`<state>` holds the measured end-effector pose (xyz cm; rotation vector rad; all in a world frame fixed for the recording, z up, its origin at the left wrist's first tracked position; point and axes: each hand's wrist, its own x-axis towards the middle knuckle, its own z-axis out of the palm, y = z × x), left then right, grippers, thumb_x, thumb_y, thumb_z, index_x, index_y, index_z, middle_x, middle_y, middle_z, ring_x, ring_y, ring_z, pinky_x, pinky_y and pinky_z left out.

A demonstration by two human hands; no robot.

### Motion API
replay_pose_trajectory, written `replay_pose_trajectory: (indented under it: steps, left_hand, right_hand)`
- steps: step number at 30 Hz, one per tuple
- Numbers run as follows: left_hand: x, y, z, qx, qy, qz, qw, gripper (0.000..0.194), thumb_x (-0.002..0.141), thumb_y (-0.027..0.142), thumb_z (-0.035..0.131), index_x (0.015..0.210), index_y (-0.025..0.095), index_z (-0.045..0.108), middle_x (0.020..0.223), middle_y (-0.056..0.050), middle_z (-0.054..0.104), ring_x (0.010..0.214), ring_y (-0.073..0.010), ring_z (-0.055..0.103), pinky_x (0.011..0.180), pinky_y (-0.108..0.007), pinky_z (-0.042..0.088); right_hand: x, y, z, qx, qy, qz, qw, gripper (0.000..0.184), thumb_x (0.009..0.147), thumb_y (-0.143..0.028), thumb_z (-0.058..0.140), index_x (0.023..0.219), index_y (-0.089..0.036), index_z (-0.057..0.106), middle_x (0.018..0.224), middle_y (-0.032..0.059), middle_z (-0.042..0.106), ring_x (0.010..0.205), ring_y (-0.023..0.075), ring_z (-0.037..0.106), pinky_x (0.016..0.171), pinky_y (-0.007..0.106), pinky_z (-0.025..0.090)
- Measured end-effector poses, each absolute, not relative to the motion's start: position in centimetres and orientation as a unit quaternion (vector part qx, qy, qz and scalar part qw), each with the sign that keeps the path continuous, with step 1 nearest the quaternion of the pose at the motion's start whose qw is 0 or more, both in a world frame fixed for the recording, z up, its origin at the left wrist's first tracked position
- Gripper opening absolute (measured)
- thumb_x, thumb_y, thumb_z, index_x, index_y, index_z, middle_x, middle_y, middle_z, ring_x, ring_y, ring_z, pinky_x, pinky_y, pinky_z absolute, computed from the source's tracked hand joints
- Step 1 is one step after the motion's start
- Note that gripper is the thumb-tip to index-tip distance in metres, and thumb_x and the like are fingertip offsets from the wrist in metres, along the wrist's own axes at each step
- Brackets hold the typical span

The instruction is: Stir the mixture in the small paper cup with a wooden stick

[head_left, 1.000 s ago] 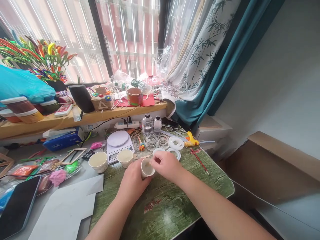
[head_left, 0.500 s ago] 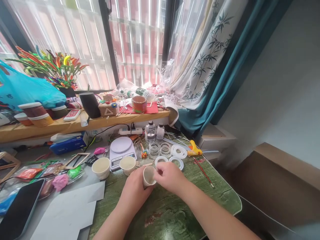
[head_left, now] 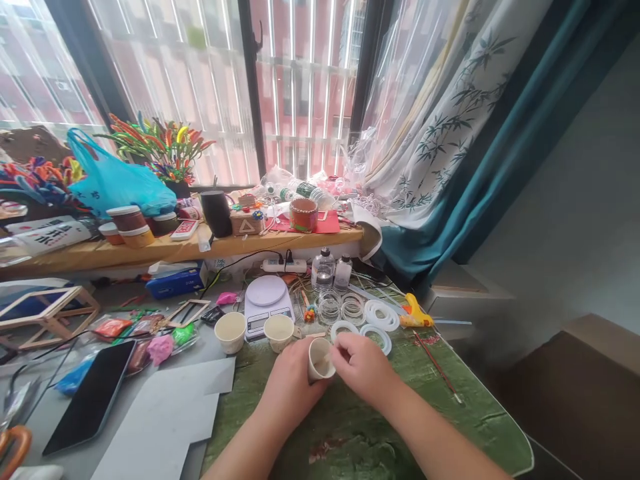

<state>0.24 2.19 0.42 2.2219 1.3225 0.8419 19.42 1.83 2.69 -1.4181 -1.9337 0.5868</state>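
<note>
Over green tabletop (head_left: pixel 470 413), left hand (head_left: pixel 293 373) clamped round cup (head_left: pixel 321 358), mouth tilted toward wearer; right hand (head_left: pixel 363 365) pinched together.

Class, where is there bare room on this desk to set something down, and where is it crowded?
Bare green tabletop shows between the forearms, and between the right forearm and the red stick. Beyond the held cup it is crowded: two standing cups, the scale, clear bottles and white rings.

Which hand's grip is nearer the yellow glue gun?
Right. The right hand, beside the paper cup's rim, is left of the yellow glue gun and closer to the camera; the left hand, around the paper cup, is farther left.
</note>
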Motion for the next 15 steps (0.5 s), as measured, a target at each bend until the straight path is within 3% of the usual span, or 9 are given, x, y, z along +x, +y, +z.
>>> replay_pose_trajectory:
  steps: [4, 15]
  left_hand:
    - [0.4, 1.82, 1.1, 0.794, 0.488, 0.285, 0.225, 0.061, 0.075, 0.019, 0.077, 0.134, 0.029, 0.063, 0.13, -0.009, 0.074, 0.118, -0.034, 0.069, 0.102, -0.049, 0.055]
    - [0.4, 1.75, 0.95, 0.8, 0.482, 0.276, 0.226, 0.053, 0.076, 0.023, 0.082, 0.127, 0.027, 0.068, 0.125, -0.008, 0.075, 0.113, -0.032, 0.071, 0.098, -0.044, 0.055]
  right_hand:
    - [19.7, 1.43, 2.31, -0.526, -0.754, 0.209, 0.334, 0.031, 0.098, -0.031, 0.05, 0.069, -0.021, 0.047, 0.066, -0.0007, 0.053, 0.063, 0.0153, 0.047, 0.06, 0.029, 0.031]
    - [19.87, 1.64, 2.01, -0.566, -0.725, 0.213, 0.33, 0.028, 0.092, -0.031, 0.055, 0.067, -0.022, 0.047, 0.062, -0.0021, 0.05, 0.06, 0.0151, 0.045, 0.057, 0.028, 0.029]
